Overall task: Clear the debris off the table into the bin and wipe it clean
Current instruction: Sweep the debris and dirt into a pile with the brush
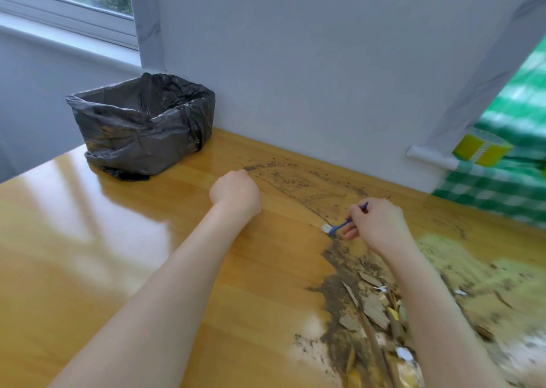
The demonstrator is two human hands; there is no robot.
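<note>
A glossy wooden table [124, 240] carries a band of dark dirt and debris [342, 305] along its right side, with dry leaves and paper scraps [375, 308] mixed in. My right hand [378, 225] grips a small blue brush [339, 226], its white bristles down on the table at the upper end of the dirt. My left hand [236, 195] rests on the table as a fist, holding nothing. A bin lined with a black bag [141, 124] stands on the table's far left corner against the wall.
A thin trail of dirt specks [283, 175] curves along the wall behind my hands. A white wall borders the table's far edge. A green checked cloth [502, 186] and a yellow box [481, 148] lie beyond the table at the right.
</note>
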